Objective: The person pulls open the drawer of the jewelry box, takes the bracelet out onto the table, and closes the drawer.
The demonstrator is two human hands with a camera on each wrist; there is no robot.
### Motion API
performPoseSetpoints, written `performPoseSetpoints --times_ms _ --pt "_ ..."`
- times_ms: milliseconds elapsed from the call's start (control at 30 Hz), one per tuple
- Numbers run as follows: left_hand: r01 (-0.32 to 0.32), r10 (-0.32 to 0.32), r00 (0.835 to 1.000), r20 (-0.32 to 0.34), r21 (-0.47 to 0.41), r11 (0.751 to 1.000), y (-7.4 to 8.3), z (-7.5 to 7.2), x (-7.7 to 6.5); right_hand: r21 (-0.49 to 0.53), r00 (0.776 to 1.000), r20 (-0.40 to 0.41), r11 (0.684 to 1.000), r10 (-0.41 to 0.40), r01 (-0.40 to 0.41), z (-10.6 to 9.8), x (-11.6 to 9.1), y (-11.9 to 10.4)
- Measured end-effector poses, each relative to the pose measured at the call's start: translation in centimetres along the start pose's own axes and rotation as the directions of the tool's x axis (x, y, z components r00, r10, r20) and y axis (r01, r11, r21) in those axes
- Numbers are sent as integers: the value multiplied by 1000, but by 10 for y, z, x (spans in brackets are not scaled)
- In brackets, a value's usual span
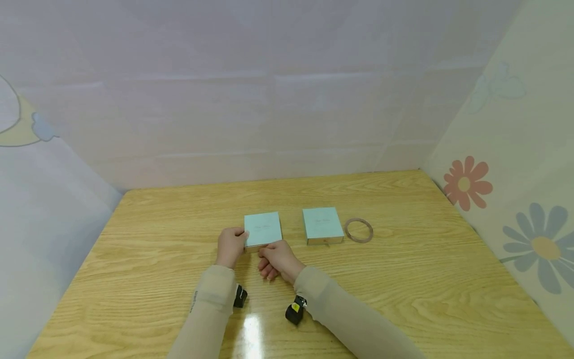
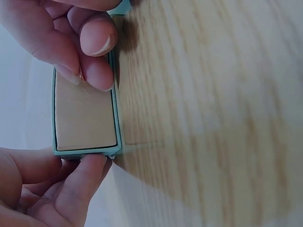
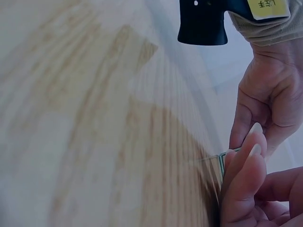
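A pale blue square drawer box [image 1: 263,228] with faint lettering on its lid lies on the wooden table. The left hand [image 1: 229,247] grips it by the left side, thumb at the top edge. At the front side, the right hand [image 1: 280,259] pinches a tiny orange-brown pull, mostly hidden by the fingertips. The left wrist view shows the tan drawer front [image 2: 87,120] sitting inside the blue sleeve's rim, level with it. In the right wrist view, the right fingers [image 3: 246,175] cover most of the box.
A second matching box [image 1: 323,223] lies to the right, a small pull on its front. Beside that is a brownish ring [image 1: 370,232]. Fabric walls stand behind the table [image 1: 403,289] and at both sides. Black straps [image 1: 295,310] hang at the wrists.
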State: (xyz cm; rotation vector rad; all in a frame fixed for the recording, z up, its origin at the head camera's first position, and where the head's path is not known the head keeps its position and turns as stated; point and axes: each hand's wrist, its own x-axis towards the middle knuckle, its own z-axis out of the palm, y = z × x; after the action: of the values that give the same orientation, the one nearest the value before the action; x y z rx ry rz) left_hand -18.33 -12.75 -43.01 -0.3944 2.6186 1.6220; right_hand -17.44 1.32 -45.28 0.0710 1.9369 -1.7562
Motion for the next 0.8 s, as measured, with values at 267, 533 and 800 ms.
performPoseSetpoints --times_ms 267,533,800 --pt "-2 2 1000 3 -10 1000 -1 0 -1 6 1000 -2 1000 2 -2 1 0 0" --pt "1 -1 1000 -2 -12 1000 -2 -1 -1 2 1000 2 1000 3 -3 1 -1 0" --pt "5 -5 1000 11 -31 1000 -1 -2 -3 20 1000 -2 1000 -9 9 2 -1 0"
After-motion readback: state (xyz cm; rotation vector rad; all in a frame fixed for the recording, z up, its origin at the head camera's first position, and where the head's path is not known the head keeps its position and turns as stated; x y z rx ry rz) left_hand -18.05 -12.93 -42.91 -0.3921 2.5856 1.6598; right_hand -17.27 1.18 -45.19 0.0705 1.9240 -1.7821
